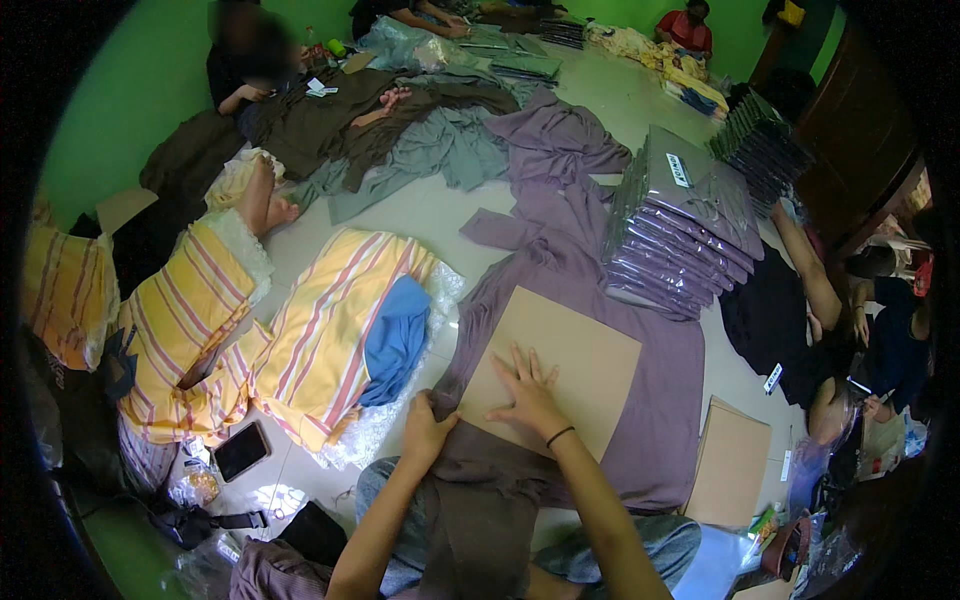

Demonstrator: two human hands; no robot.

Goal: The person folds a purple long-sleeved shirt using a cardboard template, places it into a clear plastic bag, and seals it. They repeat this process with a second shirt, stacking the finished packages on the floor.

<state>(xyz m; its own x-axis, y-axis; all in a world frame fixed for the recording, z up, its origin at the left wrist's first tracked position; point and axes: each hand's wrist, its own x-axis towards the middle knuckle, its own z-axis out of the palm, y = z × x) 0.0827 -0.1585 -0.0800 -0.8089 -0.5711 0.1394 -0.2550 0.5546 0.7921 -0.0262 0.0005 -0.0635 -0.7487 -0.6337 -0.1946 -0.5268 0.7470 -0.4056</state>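
Note:
A mauve garment (pixel 668 400) lies spread on the floor in front of my crossed legs. On top of it rests a tan cardboard sheet (pixel 590 345), set at a slant. My right hand (pixel 528 392) presses flat on the cardboard with its fingers spread; a dark band circles the wrist. At the cardboard's lower left corner, my left hand (pixel 428 432) is closed on the garment's edge, its fingertips partly hidden. Darker brownish fabric (pixel 480 530) runs from the near side of the cardboard down over my lap.
A tall stack of plastic-wrapped mauve garments (pixel 690 220) stands at the far right of the cloth. More cardboard sheets (pixel 732 465) lie to the right. Yellow striped cloth (pixel 335 310) with a blue piece (pixel 397 335) and a phone (pixel 241 451) are left. Several people sit around.

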